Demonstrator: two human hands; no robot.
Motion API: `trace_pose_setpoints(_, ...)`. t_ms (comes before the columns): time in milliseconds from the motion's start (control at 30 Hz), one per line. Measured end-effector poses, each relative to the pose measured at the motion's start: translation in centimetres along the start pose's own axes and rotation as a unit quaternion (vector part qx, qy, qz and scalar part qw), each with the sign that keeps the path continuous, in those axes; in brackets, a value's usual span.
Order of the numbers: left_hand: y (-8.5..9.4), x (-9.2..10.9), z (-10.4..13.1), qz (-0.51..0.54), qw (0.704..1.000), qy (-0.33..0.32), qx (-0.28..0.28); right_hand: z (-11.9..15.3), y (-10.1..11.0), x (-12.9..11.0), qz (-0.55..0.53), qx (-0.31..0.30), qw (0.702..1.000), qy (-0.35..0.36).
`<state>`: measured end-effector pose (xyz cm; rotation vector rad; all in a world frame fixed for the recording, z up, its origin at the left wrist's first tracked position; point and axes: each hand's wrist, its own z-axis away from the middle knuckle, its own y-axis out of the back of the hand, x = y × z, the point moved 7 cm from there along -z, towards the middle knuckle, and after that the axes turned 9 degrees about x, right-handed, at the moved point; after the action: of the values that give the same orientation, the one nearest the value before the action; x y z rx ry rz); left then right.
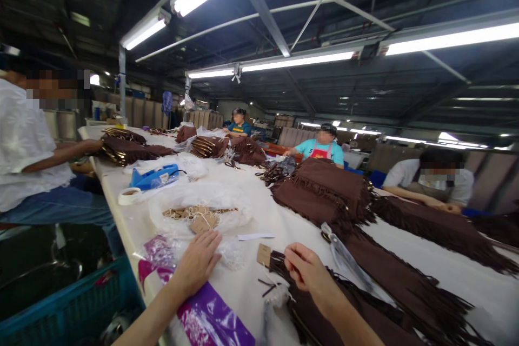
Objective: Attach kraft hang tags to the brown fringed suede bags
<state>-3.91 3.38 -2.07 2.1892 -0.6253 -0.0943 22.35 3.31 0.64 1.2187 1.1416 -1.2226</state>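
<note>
My left hand (197,263) lies flat, fingers apart, on a clear plastic bag (227,251) at the near edge of the long white table (251,281). My right hand (307,270) is pinched on the string of a brown paper tag (263,254) that hangs at the top of a brown fringed suede piece (389,292). Just beyond my left hand, a clear bag of brown tags with strings (198,216) rests on the table. A purple and white plastic bag (211,316) sits under my left forearm.
Piles of brown fringed pieces (324,189) run along the table. A blue tape dispenser (152,177) and a tape roll (130,195) lie at the left. One person in white (28,151) sits left; three others (322,146) work across. A blue crate (68,308) stands below.
</note>
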Motion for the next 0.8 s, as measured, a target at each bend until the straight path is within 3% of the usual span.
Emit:
trace_pose_setpoints(100,1.8,2.2,0.2,0.105,0.994,0.01,0.04,2.7,0.6,-0.6,0.08,0.0,0.997,0.016)
trace_pose_setpoints(167,1.8,4.6,0.7,0.245,0.965,0.089,0.005,4.4,0.7,-0.6,0.121,-0.007,0.992,0.034)
trace_pose_setpoints(200,1.4,6.1,1.1,0.33,0.932,0.145,-0.025,5.2,0.7,-0.5,0.145,-0.013,0.988,0.048)
trace_pose_setpoints(267,0.2,9.8,1.8,0.505,0.821,0.255,-0.078,6.8,0.6,-0.2,0.2,-0.027,0.976,0.086)
trace_pose_setpoints(333,-0.7,13.6,1.9,0.634,0.704,0.309,-0.089,8.2,0.6,0.1,0.25,-0.038,0.961,0.115)
trace_pose_setpoints(367,-1.1,15.1,1.8,0.674,0.659,0.321,-0.088,8.9,0.7,0.4,0.268,-0.046,0.955,0.123)
trace_pose_setpoints(433,-1.8,17.3,1.4,0.721,0.599,0.336,-0.088,9.9,1.2,0.7,0.291,-0.057,0.946,0.13)
trace_pose_setpoints(500,-2.4,18.5,1.3,0.747,0.563,0.339,-0.098,10.7,2.0,0.8,0.31,-0.063,0.939,0.134)
trace_pose_setpoints(567,-2.6,19.5,1.3,0.757,0.55,0.331,-0.125,11.4,3.1,0.6,0.333,-0.065,0.93,0.143)
trace_pose_setpoints(633,-2.5,20.5,1.5,0.749,0.563,0.308,-0.162,11.9,4.0,-0.3,0.342,-0.051,0.922,0.175)
trace_pose_setpoints(800,-2.4,23.5,2.5,0.676,0.659,0.237,-0.23,13.2,4.0,-3.3,0.277,-0.014,0.919,0.279)
